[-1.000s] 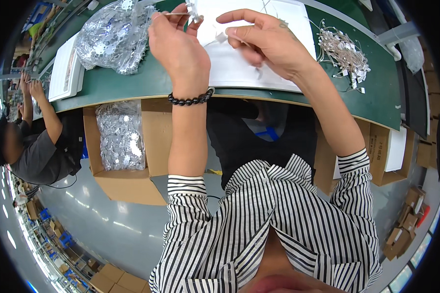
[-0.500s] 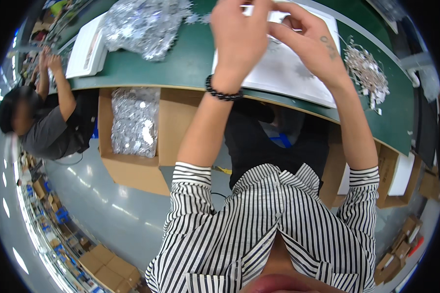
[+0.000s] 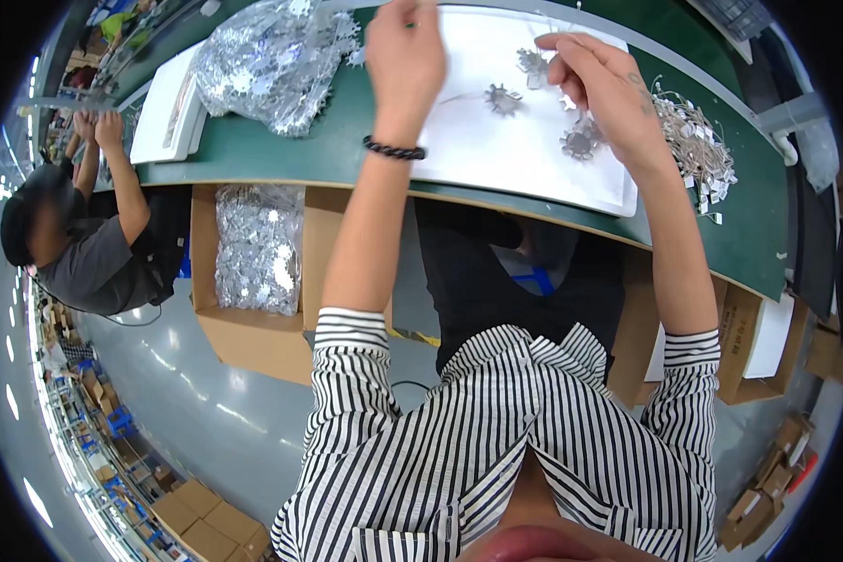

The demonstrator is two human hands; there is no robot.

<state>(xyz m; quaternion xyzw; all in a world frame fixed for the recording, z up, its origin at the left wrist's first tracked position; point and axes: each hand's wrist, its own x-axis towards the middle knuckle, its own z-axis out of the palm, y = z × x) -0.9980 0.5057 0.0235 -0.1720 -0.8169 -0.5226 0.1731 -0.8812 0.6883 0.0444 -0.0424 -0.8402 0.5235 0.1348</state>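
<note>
My left hand [image 3: 406,58], with a black beaded bracelet at the wrist, is raised over the left end of a white board [image 3: 478,155]. Its fingers are curled at the picture's top, and whatever they hold is hidden. My right hand [image 3: 601,89] hovers at the board's right side, fingers loosely bent with a gap between them. Beside its fingertips is a silver snowflake ornament [image 3: 532,66]. Another snowflake [image 3: 503,99], trailing a thin cord, lies on the board, and a third snowflake [image 3: 581,139] sits below the right hand.
A clear plastic bag of silver snowflakes [image 3: 270,70] lies left, beside a white tray [image 3: 164,112]. Tagged cords [image 3: 693,150] are heaped right. Below the green table [image 3: 253,155] stands an open carton [image 3: 253,342] with bagged snowflakes. A co-worker [image 3: 89,239] is far left.
My hands have moved apart. The left has shifted left toward the plastic bag, and the right has come slightly down. The snowflakes on the board now show between them.
</note>
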